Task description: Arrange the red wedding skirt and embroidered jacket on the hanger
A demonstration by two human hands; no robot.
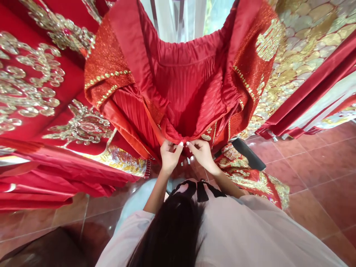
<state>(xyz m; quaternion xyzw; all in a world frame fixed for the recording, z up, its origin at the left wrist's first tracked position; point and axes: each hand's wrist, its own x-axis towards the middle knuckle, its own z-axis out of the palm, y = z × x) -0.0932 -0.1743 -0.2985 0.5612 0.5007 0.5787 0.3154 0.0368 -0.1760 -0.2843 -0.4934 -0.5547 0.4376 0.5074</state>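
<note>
A red pleated skirt with a gathered elastic waistband hangs open in front of me, its lining showing. Glittery orange-red panels with gold beading flank it on both sides. At its near edge, my left hand pinches the red waistband between thumb and fingers. Close beside it, my right hand pinches the same band, the two thumbs nearly meeting. Whatever small fastening may lie between the fingertips is too small to make out.
Red cloth with crystal beading hangs at the left. Gold scale-patterned fabric hangs at the right. Below it, a red and gold embroidered garment lies near a black flat object. Reddish tiles cover the floor.
</note>
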